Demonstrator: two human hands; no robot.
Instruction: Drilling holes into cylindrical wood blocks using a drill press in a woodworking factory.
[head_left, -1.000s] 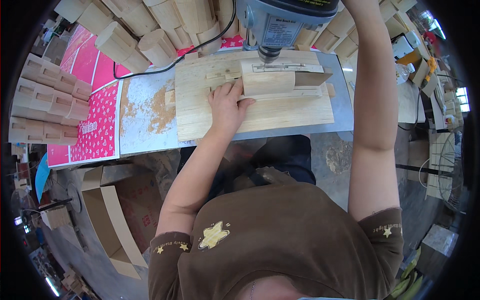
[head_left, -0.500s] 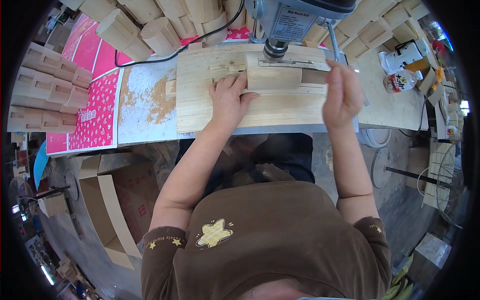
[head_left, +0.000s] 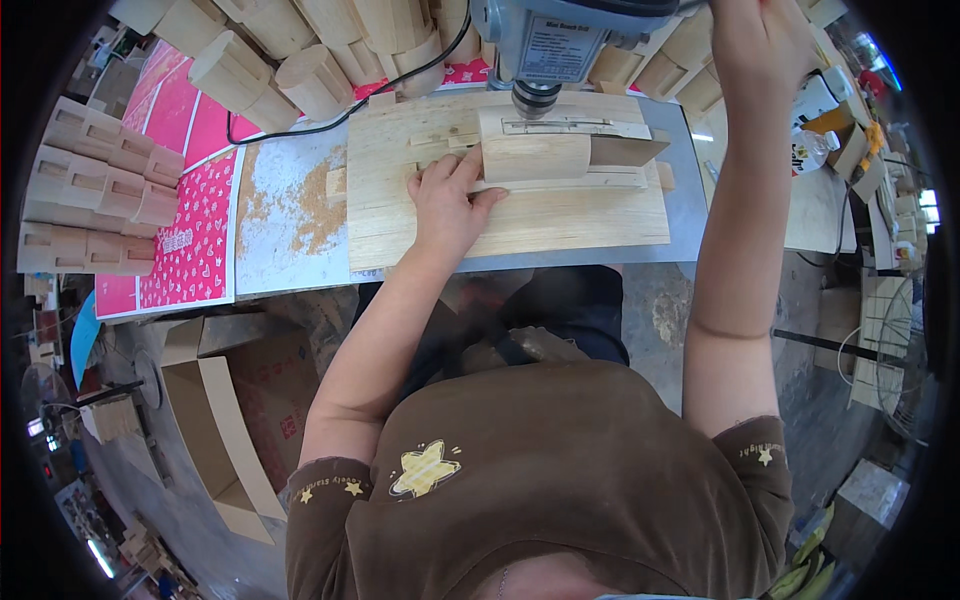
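Wooden block (head_left: 538,160): there it lies on the wooden base board (head_left: 580,222), far edge by the drill chuck (head_left: 535,98).
Left hand (head_left: 447,200): half-curled, fingertips at the block's left end, thumb spread; I read bracing, no wrap-around grip.
Right hand (head_left: 762,48): up beside the bench drill (head_left: 555,42), blurred; I can't tell what it holds.
Drilling step: lining up or feeding, I judge; next move calls for a steady block.
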